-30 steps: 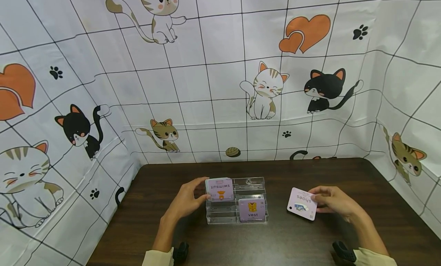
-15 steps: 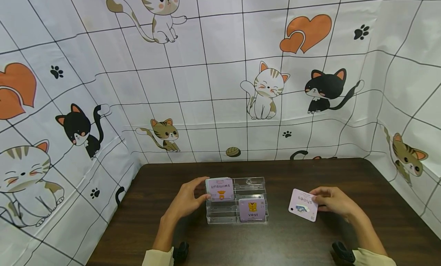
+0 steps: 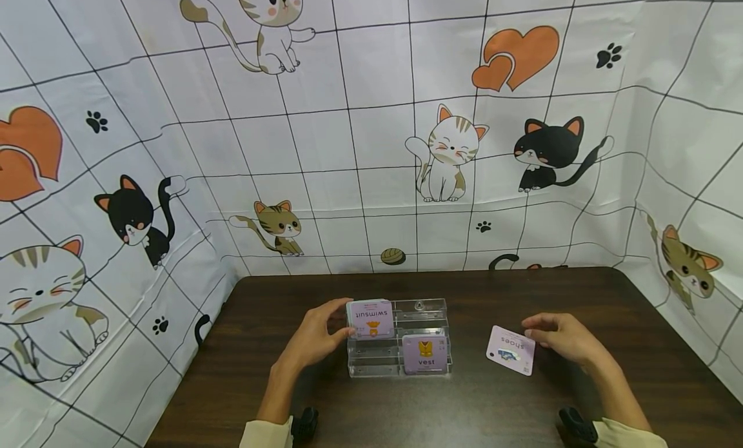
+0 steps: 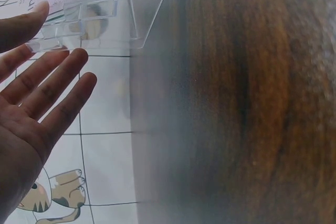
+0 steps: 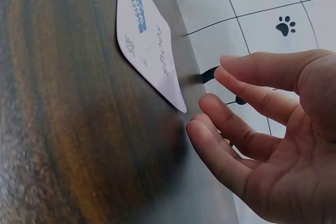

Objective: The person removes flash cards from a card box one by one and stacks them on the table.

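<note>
A clear plastic card rack (image 3: 371, 369) stands on the brown table, tiered in rows. Upside down at its upper left is a swimsuit card (image 3: 371, 320); a vest card (image 3: 425, 354) sits upright at its lower right. My left hand (image 3: 316, 335) grips the rack's left side between thumb and index finger, the other fingers (image 4: 65, 80) extended behind. To the right, a shoes card (image 3: 511, 351) lies flat on the table, upside down to me. Just beyond its edge is my right hand (image 3: 563, 337), fingers loosely bent, holding nothing; the right wrist view shows a gap to the shoes card (image 5: 144, 38).
The dark wooden table (image 3: 406, 409) ends at a white grid-lined sheet (image 3: 371, 138) printed with cats, which hangs behind and at both sides. A dark band (image 3: 304, 425) is on the left wrist, another (image 3: 577, 425) on the right.
My right hand has let go of the shoes card, which now lies on the table slightly lower. My left hand and the rack have stayed put.
</note>
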Tool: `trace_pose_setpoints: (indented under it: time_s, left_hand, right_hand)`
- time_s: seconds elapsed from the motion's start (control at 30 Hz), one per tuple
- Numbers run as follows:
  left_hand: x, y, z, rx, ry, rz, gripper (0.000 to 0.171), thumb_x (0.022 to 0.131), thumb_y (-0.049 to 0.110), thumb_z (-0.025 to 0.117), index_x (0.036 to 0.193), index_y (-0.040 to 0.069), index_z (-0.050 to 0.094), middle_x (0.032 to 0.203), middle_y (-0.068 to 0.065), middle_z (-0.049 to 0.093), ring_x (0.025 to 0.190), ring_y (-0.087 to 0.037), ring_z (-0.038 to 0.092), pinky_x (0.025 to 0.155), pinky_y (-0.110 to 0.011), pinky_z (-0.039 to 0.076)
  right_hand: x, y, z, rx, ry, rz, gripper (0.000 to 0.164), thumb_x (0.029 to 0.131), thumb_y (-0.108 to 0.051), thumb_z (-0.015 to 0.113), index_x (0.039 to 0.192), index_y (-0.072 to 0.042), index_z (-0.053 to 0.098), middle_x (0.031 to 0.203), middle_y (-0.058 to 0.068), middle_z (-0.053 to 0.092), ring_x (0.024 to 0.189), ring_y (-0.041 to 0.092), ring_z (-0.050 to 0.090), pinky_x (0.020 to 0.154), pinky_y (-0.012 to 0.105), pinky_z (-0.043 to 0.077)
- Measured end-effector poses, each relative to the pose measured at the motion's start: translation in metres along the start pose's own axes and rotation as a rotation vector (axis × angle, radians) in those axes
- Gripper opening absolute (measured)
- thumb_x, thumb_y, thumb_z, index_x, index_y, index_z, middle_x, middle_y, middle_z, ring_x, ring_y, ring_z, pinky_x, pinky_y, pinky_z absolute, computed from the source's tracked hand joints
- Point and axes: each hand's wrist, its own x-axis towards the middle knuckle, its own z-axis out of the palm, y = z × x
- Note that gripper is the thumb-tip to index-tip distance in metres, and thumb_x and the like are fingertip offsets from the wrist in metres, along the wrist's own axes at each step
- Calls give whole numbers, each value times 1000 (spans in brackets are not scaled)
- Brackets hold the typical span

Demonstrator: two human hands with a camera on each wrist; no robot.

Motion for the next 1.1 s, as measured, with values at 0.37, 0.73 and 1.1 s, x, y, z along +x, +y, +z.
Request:
trace_pose_setpoints:
  time_s: [0.37, 0.73, 1.1]
  left_hand:
    - [0, 1, 0, 13, 5, 6, 61, 96, 12, 82, 152, 8, 58, 145, -13, 68, 124, -35, 72, 102, -54, 61]
    - [1, -1, 0, 9, 2, 14, 61, 97, 14, 82, 153, 7, 58, 144, -13, 68, 123, -36, 73, 103, -56, 60]
    - [2, -1, 0, 28, 5, 7, 61, 97, 15, 82, 152, 8, 58, 144, -12, 68, 124, -35, 73, 103, -55, 60]
  right_hand:
    - [-1, 1, 3, 315, -131, -70, 54, 104, -12, 70, 143, 20, 51, 143, 41, 55, 114, 24, 71, 94, 36, 65]
    - [1, -10, 10, 402, -197, -107, 59, 105, -15, 70, 147, 19, 46, 149, 41, 50, 118, 24, 72, 96, 37, 65]
    - [4, -21, 20, 416, -246, -141, 58, 107, -18, 68, 147, 17, 46, 145, 35, 57, 122, 31, 71, 98, 37, 64]
